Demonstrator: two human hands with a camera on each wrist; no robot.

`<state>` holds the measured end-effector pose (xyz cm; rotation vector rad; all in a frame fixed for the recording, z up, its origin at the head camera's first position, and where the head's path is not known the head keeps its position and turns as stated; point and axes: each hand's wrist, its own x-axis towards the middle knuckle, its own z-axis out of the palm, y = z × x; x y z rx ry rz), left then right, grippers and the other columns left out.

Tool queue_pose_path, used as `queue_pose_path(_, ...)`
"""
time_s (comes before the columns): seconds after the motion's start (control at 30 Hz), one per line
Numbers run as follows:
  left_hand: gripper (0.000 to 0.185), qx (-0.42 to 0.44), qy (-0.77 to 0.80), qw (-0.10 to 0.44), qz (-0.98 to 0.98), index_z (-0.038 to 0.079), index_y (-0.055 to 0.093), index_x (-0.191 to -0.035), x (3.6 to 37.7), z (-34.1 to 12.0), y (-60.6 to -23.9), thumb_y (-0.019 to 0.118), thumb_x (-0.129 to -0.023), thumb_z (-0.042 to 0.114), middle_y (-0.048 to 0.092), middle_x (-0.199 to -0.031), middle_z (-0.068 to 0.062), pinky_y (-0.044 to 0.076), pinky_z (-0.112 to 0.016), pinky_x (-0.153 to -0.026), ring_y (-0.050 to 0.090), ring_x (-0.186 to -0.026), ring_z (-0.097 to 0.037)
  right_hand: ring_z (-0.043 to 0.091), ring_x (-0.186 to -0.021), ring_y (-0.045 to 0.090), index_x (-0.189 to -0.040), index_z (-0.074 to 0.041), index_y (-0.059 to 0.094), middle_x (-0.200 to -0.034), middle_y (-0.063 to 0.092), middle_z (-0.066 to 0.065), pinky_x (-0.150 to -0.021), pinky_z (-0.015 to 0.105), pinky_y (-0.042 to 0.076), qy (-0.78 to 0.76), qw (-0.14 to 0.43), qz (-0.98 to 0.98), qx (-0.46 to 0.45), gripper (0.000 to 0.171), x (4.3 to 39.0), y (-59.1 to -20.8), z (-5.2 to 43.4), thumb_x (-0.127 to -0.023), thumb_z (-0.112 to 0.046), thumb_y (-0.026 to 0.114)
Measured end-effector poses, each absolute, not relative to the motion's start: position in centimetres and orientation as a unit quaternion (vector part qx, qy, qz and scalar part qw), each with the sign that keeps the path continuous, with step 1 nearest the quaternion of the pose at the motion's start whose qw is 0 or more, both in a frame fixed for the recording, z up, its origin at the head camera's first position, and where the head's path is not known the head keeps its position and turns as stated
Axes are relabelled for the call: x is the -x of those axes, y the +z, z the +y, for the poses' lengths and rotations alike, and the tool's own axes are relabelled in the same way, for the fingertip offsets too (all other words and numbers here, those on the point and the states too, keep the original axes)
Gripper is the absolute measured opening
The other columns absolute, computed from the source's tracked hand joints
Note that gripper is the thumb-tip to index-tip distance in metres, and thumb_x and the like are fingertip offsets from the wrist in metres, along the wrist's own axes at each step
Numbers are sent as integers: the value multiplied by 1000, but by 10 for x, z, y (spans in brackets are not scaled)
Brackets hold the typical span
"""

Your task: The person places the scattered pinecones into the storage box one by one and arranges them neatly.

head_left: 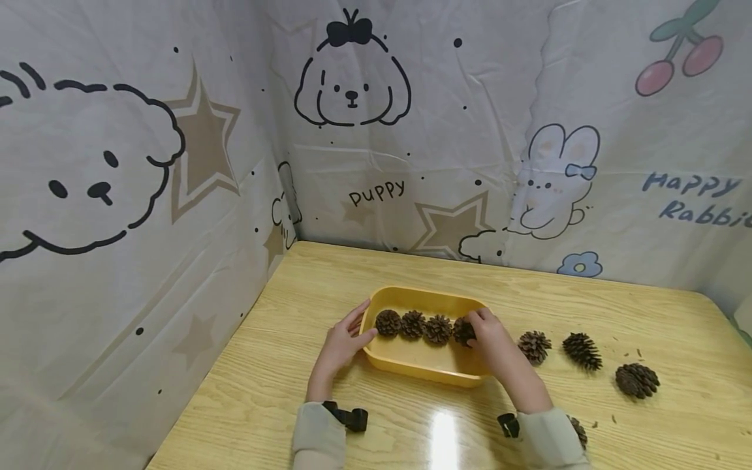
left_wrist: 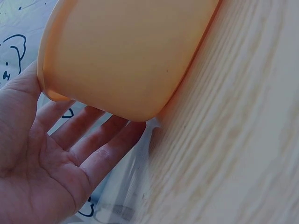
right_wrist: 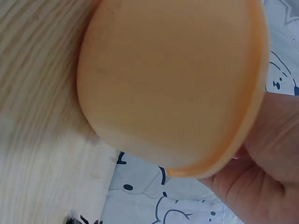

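The left hand (head_left: 341, 341) grips the left end of a yellow, rounded rectangular tray (head_left: 411, 369), its thumb hooked over the rim and its other fingers (left_wrist: 106, 161) slightly apart along the outside of the wall. The right hand (head_left: 489, 331) reaches over the opposite end of the tray, its fingers pinching a dark brown, scaly pine cone (head_left: 461, 332) inside; in the right wrist view its fingertips are hidden behind the wall. Between the two hands' fingers, three round brown pine cones (head_left: 413, 324) sit in a row on the tray's floor, the leftmost just beside the left thumb.

To the right of the right fingers, three loose brown pine cones (head_left: 581, 351) lie on the pale wood-grain surface (head_left: 282, 372). Nearer the person than those fingers, another pine cone (head_left: 579, 431) shows partly behind the pale right sleeve (head_left: 552, 436). Beyond the fingers hangs a whitish cloth (head_left: 376, 153) printed with cartoon animals and stars.
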<state>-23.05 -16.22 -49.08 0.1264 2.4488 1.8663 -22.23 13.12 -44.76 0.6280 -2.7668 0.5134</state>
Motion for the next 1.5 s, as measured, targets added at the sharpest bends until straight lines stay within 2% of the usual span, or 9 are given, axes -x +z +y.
queue_pose_path(0.33, 63, -38, 602, 30, 797, 23, 42, -150, 230, -163, -491, 67, -93, 18, 47, -150, -17, 41, -50, -114, 48, -137, -36, 32, -75, 64, -107, 9, 53, -103, 54, 29, -57, 29, 57, 168, 79, -963, -195, 34, 225, -450, 128, -79, 9, 73)
queue_pose_path(0.57, 63, -43, 600, 48, 797, 12, 38, -152, 217, -160, -461, 64, -94, 12, 43, -151, -23, 39, -52, -116, 44, -138, -40, 37, -76, 65, -105, 10, 51, -100, 54, 29, -57, 32, 58, 177, 79, -962, -194, 34, 226, -451, 126, -78, 12, 72)
queue_pose_path(0.83, 62, -47, 599, 45, 798, 13, 40, -151, 212, -160, -455, 64, -94, 13, 45, -150, -22, 39, -52, -115, 45, -138, -40, 35, -76, 65, -106, 10, 51, -99, 54, 28, -58, 32, 59, 168, 97, -961, -197, 38, 224, -451, 125, -77, 8, 75)
queue_pose_path(1.0, 62, -47, 596, 44, 801, 12, 40, -151, 212, -159, -454, 64, -94, 13, 45, -150, -23, 40, -52, -115, 46, -137, -40, 36, -79, 65, -108, 11, 52, -99, 55, 27, -61, 34, 60, 172, 124, -955, -205, 42, 222, -452, 125, -76, 6, 78)
queue_pose_path(1.17, 62, -47, 595, 40, 801, 12, 39, -151, 217, -158, -461, 64, -94, 12, 44, -150, -23, 39, -52, -115, 45, -138, -39, 37, -89, 64, -110, 10, 54, -104, 56, 26, -69, 39, 60, 211, 144, -943, -212, 40, 221, -449, 130, -77, 5, 77)
queue_pose_path(1.27, 63, -45, 597, 32, 800, 15, 39, -152, 224, -158, -474, 64, -94, 13, 44, -151, -21, 38, -52, -116, 45, -139, -39, 38, -94, 63, -110, 8, 57, -107, 58, 24, -75, 43, 60, 237, 198, -927, -214, 40, 221, -449, 136, -77, 2, 79)
queue_pose_path(1.4, 62, -46, 596, 23, 801, 20, 40, -151, 231, -160, -489, 65, -94, 15, 45, -151, -19, 39, -51, -116, 46, -138, -37, 39, -93, 64, -113, 9, 60, -109, 61, 25, -75, 48, 60, 266, 296, -896, -195, 46, 219, -451, 150, -73, -1, 83)
queue_pose_path(1.5, 62, -45, 595, 22, 802, 23, 41, -150, 232, -162, -493, 66, -94, 17, 46, -151, -17, 40, -49, -115, 47, -138, -35, 42, -93, 63, -117, 9, 59, -112, 60, 26, -74, 51, 59, 295, 316, -889, -151, 50, 216, -452, 163, -74, -1, 82)
